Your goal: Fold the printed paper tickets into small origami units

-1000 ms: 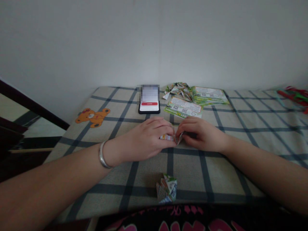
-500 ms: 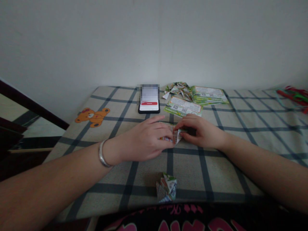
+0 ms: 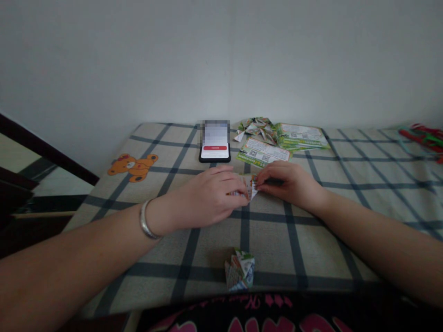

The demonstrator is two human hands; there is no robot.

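Observation:
A small printed piece of folded paper (image 3: 252, 188) lies on the checked cloth between my two hands. My left hand (image 3: 212, 193), with a silver bangle at the wrist, holds the paper's left part down, its fingers bent over it and hiding much of it. At the right edge, my right hand (image 3: 285, 182) pinches the paper between thumb and fingertips. Closer to my body stands another folded paper piece (image 3: 240, 269), made of similar green and white print.
A phone (image 3: 214, 154) with a lit screen lies near the wall. Right of it are folded paper pieces (image 3: 258, 129), a flat leaflet (image 3: 263, 152) and a leaflet stack (image 3: 302, 133). A bear picture (image 3: 133, 167) is at left; red and green items (image 3: 424, 138) lie far right.
My right hand has closed its fingers tighter at the paper's right edge, where a raised flap now looks flatter. My left hand has shifted very slightly.

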